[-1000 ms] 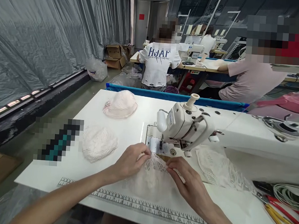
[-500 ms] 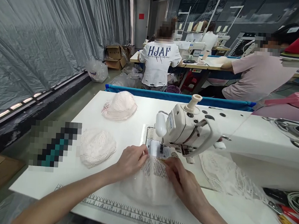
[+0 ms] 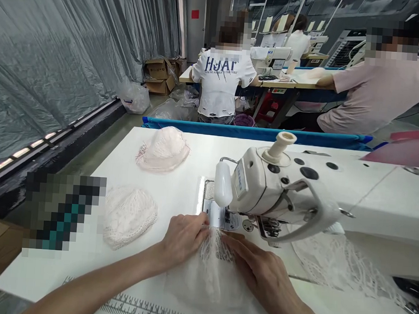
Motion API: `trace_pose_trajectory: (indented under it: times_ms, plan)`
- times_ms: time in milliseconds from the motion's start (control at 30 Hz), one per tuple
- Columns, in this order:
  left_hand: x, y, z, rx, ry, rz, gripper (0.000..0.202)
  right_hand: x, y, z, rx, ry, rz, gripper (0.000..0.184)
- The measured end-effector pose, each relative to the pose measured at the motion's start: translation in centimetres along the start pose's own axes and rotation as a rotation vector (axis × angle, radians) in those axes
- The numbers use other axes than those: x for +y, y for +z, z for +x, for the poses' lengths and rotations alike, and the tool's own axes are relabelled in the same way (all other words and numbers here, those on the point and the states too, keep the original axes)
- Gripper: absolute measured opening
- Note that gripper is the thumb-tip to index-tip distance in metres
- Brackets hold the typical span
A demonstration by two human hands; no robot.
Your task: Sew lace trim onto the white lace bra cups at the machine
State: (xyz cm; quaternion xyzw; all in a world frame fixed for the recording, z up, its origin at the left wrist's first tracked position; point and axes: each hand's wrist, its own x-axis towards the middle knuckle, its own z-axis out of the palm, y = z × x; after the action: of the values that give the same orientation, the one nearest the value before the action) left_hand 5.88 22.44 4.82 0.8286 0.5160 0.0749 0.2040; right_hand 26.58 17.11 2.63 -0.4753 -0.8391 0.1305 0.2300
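Near the front edge of the tabletop point(image 3: 179, 183), a white net cap point(image 3: 210, 276) lies spread, its far edge reaching the needle plate under the sewing machine point(image 3: 264, 189). The left hand point(image 3: 184, 236) has its fingers curled shut, pinching the net's edge by the plate. The right hand point(image 3: 262, 275) lies with fingers stretched flat on the net, pressing rather than grasping. Two more caps point(image 3: 128, 216) sit toward the left edge.

White worktable point(image 3: 130, 163): sewing machine point(image 3: 286, 191), lace piece point(image 3: 208, 272), pink cap point(image 3: 164, 149), white cap point(image 3: 128, 216)
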Motion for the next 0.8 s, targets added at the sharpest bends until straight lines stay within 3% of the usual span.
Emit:
trace_pose_trajectory:
  times_ms: [400,600,667,800]
  plan:
    - [-0.2,1.1,0.2,0.124,0.062,0.082,0.012,0.4,0.7,0.1,0.06,-0.01,-0.132,0.038]
    - [0.0,1.5,0.3,0.131,0.091,0.151,0.015,-0.8,-0.3,0.6,0.212,-0.052,-0.468,0.032]
    - [0.0,1.5,0.3,0.131,0.088,0.159,0.015,-1.5,-0.6,0.9,0.268,-0.114,-0.5,0.026]
    - [0.2,1.6,0.2,0.154,0.097,0.166,0.012,-2.3,-0.3,1.3,0.236,-0.319,-0.334,0.024]
